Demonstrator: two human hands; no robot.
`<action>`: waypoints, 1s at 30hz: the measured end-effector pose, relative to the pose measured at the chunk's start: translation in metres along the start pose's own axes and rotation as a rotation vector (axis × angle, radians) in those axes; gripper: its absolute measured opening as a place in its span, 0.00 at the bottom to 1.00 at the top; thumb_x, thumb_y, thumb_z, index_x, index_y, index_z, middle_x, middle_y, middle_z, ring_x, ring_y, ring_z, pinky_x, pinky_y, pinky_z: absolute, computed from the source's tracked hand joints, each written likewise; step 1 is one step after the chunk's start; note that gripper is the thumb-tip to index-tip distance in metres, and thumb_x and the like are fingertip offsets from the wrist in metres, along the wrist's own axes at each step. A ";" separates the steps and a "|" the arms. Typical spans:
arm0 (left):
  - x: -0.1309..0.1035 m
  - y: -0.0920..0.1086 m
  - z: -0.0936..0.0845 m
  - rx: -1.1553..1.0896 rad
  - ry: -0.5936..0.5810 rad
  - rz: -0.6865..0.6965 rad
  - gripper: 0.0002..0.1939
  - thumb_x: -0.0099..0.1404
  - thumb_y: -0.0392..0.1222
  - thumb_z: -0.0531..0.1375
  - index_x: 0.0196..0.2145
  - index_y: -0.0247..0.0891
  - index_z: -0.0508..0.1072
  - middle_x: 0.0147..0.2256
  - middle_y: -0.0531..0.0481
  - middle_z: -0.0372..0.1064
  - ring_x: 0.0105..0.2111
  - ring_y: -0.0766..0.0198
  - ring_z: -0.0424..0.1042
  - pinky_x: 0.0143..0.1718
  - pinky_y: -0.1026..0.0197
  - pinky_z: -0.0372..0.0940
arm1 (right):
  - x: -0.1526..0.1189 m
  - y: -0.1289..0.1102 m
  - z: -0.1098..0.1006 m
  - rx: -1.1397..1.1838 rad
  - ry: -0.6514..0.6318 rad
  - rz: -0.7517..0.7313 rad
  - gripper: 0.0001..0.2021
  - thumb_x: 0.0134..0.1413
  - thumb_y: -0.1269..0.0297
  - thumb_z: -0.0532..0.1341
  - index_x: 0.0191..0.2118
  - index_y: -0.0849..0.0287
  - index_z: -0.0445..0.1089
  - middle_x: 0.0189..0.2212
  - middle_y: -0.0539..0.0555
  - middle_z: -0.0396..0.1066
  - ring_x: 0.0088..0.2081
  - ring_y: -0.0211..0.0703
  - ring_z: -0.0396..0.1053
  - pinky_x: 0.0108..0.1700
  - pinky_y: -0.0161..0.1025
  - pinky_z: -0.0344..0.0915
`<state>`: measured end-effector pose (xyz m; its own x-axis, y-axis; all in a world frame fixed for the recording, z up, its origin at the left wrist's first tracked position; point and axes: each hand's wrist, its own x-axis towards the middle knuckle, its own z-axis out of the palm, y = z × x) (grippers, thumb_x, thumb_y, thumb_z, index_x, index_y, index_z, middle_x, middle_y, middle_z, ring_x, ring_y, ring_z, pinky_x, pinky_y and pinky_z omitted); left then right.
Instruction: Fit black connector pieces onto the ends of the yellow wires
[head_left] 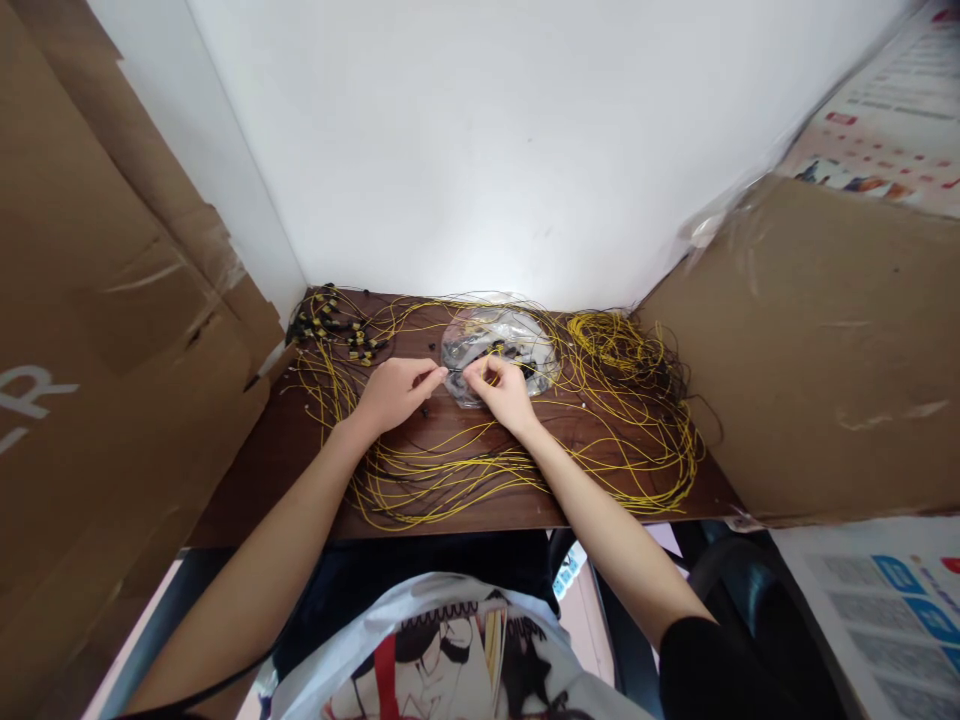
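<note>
Over the brown table, my left hand (pixel 401 392) is closed in a pinch, its fingertips on a thin dark piece, perhaps a wire end. My right hand (pixel 504 388) pinches close beside it, with fingertips near the same dark piece; what lies between them is too small to name. Just behind the hands sits a clear plastic bag (pixel 540 345) with small black parts in it. Yellow and black wires (pixel 450 475) loop across the table in front of and around the hands.
A tangled coil of yellow wire (pixel 615 342) lies at the right. Black and yellow connectors (pixel 330 322) are heaped at the back left. Cardboard panels stand at the left (pixel 112 350) and right (pixel 832 350), with a white wall (pixel 465 150) behind.
</note>
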<state>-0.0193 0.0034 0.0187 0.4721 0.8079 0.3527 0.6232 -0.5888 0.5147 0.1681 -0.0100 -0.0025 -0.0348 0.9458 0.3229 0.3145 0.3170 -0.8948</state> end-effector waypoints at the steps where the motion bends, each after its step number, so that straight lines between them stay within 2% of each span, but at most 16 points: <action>1: 0.000 -0.002 -0.001 -0.024 -0.041 -0.005 0.20 0.66 0.49 0.50 0.25 0.37 0.72 0.21 0.52 0.68 0.22 0.66 0.64 0.26 0.65 0.53 | 0.000 0.000 0.000 0.001 0.006 0.003 0.11 0.49 0.58 0.60 0.27 0.62 0.69 0.23 0.50 0.69 0.24 0.35 0.63 0.29 0.33 0.60; 5: -0.002 -0.012 -0.007 -0.089 -0.159 -0.068 0.16 0.63 0.51 0.53 0.31 0.38 0.75 0.21 0.53 0.70 0.22 0.67 0.65 0.25 0.66 0.53 | 0.001 0.001 -0.001 -0.011 0.016 0.000 0.10 0.49 0.59 0.59 0.27 0.62 0.69 0.23 0.50 0.69 0.25 0.35 0.63 0.30 0.33 0.61; 11: -0.005 -0.025 -0.019 -0.097 -0.150 -0.139 0.17 0.58 0.55 0.58 0.29 0.38 0.76 0.20 0.54 0.67 0.20 0.69 0.61 0.22 0.67 0.52 | 0.000 -0.001 -0.001 -0.073 0.017 -0.032 0.09 0.50 0.60 0.59 0.27 0.61 0.69 0.24 0.50 0.70 0.25 0.35 0.63 0.30 0.32 0.60; 14: -0.006 -0.030 -0.024 -0.102 -0.191 -0.156 0.18 0.55 0.56 0.60 0.27 0.38 0.77 0.18 0.55 0.64 0.19 0.69 0.58 0.21 0.67 0.50 | -0.001 -0.002 0.000 -0.105 -0.019 -0.070 0.09 0.50 0.62 0.59 0.27 0.61 0.69 0.24 0.50 0.70 0.25 0.35 0.64 0.30 0.32 0.60; 18: -0.007 -0.033 -0.027 -0.064 -0.211 -0.181 0.18 0.55 0.55 0.59 0.26 0.37 0.78 0.14 0.55 0.58 0.17 0.70 0.54 0.20 0.66 0.47 | -0.003 -0.002 0.002 -0.137 -0.077 -0.105 0.08 0.51 0.63 0.58 0.28 0.62 0.70 0.24 0.50 0.70 0.25 0.35 0.64 0.30 0.32 0.60; 24: -0.008 -0.036 -0.033 -0.131 -0.270 -0.222 0.19 0.56 0.54 0.57 0.26 0.34 0.77 0.18 0.52 0.63 0.19 0.70 0.55 0.21 0.66 0.47 | -0.004 -0.002 0.003 -0.168 -0.110 -0.118 0.07 0.51 0.65 0.58 0.29 0.62 0.71 0.23 0.50 0.70 0.24 0.34 0.64 0.29 0.31 0.59; 27: -0.008 -0.035 -0.036 -0.165 -0.253 -0.215 0.19 0.55 0.53 0.58 0.27 0.32 0.77 0.18 0.52 0.62 0.19 0.70 0.54 0.21 0.66 0.47 | -0.003 -0.002 0.003 -0.160 -0.103 -0.125 0.07 0.51 0.65 0.58 0.29 0.62 0.70 0.23 0.50 0.70 0.25 0.34 0.64 0.29 0.31 0.60; 30: -0.008 -0.032 -0.034 -0.207 -0.181 -0.197 0.19 0.55 0.53 0.58 0.26 0.32 0.75 0.16 0.55 0.55 0.19 0.71 0.52 0.22 0.67 0.47 | -0.003 -0.001 0.002 -0.139 -0.082 -0.125 0.07 0.51 0.64 0.58 0.28 0.62 0.70 0.24 0.50 0.70 0.25 0.35 0.64 0.30 0.32 0.60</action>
<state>-0.0645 0.0162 0.0263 0.4697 0.8777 0.0954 0.5825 -0.3893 0.7136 0.1660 -0.0127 -0.0030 -0.1571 0.9042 0.3972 0.4303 0.4247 -0.7965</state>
